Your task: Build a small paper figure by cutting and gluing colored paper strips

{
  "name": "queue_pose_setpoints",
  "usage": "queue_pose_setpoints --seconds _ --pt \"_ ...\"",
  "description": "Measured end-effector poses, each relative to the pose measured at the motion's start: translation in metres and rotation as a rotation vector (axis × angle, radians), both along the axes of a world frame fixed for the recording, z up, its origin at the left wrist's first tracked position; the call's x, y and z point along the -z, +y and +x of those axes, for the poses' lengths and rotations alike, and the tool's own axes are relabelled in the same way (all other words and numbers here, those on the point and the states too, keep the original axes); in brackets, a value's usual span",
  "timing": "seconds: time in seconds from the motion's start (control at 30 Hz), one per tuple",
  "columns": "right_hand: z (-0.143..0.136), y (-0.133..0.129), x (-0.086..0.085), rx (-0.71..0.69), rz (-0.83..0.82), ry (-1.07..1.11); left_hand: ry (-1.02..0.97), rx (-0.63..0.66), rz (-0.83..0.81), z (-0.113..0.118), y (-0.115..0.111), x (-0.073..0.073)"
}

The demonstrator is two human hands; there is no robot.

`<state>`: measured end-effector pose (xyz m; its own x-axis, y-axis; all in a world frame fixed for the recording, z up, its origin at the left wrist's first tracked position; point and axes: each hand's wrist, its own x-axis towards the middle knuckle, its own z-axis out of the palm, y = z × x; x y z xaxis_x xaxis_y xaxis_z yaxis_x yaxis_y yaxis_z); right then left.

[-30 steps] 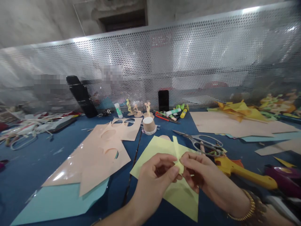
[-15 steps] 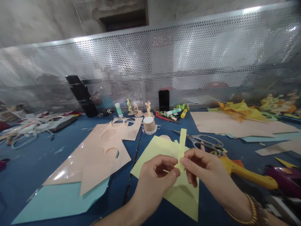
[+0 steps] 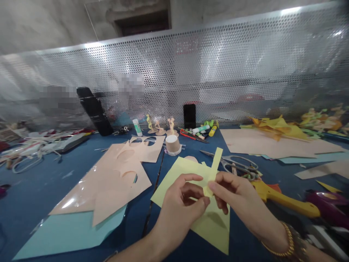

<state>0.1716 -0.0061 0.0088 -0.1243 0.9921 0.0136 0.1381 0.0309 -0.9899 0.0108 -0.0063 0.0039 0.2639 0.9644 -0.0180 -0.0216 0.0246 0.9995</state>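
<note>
Both hands are over a pale yellow-green sheet of paper point(image 3: 177, 185) on the blue table. My right hand point(image 3: 237, 193) pinches a narrow yellow paper strip point(image 3: 216, 160) between thumb and fingers. The strip's long end points up and slightly right; its lower end looks folded over. My left hand point(image 3: 182, 203) is beside that folded end, thumb tip close to it or touching it. Its index finger is lifted away and the other fingers are curled apart. Scissors point(image 3: 240, 163) lie just beyond my right hand. A yellow-handled tool point(image 3: 291, 203) is at its right.
Pink cut-out sheets point(image 3: 109, 182) and a blue sheet point(image 3: 73, 233) lie left. A small paper cup point(image 3: 172, 145), glue stick point(image 3: 137, 128), paper figures point(image 3: 171, 127) and phone point(image 3: 189, 116) stand at the back. Yellow scraps point(image 3: 278, 128) lie right; a perforated metal screen point(image 3: 218, 72) runs behind.
The strip's upper end has tilted to the right. My left index finger has lifted away from the folded end, opening a gap above the thumb.
</note>
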Motion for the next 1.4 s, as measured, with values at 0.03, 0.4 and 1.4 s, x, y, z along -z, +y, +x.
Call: queue_pose_setpoints --seconds 0.03,0.4,1.4 --pt "-0.0001 0.0001 0.0 0.001 0.0 0.001 -0.006 0.001 0.001 -0.0002 0.0001 0.0002" --pt "0.0007 -0.0004 0.0023 -0.042 0.019 -0.042 -0.058 0.029 -0.034 -0.0002 -0.0005 0.0006" --pt "0.0051 0.0048 0.0082 0.019 -0.114 0.052 -0.052 0.027 -0.047 -0.002 0.0009 -0.0009"
